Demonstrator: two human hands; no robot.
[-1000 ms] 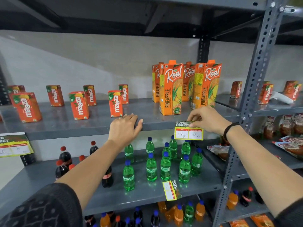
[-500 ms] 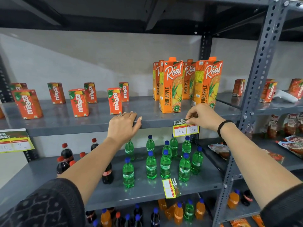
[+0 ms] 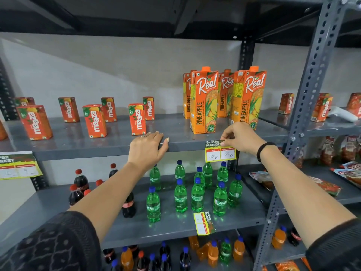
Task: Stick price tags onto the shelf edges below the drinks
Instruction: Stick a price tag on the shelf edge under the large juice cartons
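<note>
My right hand (image 3: 241,138) pinches the top of a yellow and green price tag (image 3: 220,152) against the front edge of the grey upper shelf (image 3: 185,146), just below the tall orange pineapple juice cartons (image 3: 204,99). The tag hangs down from the edge with two handwritten prices showing. My left hand (image 3: 147,148) lies flat over the same shelf edge to the left, fingers spread, holding nothing. A second price tag (image 3: 204,222) lies loose on the middle shelf in front of the green soda bottles (image 3: 197,192).
Small red mango juice boxes (image 3: 94,120) stand along the upper shelf's left part. Another tag (image 3: 18,166) hangs on the shelf edge at far left. Dark cola bottles (image 3: 80,182) stand on the middle shelf. A slotted grey upright (image 3: 304,106) divides off the right bay.
My right hand has lifted the tag slightly and set its top against the shelf edge. The left hand has stayed on the edge. The view has shifted a little.
</note>
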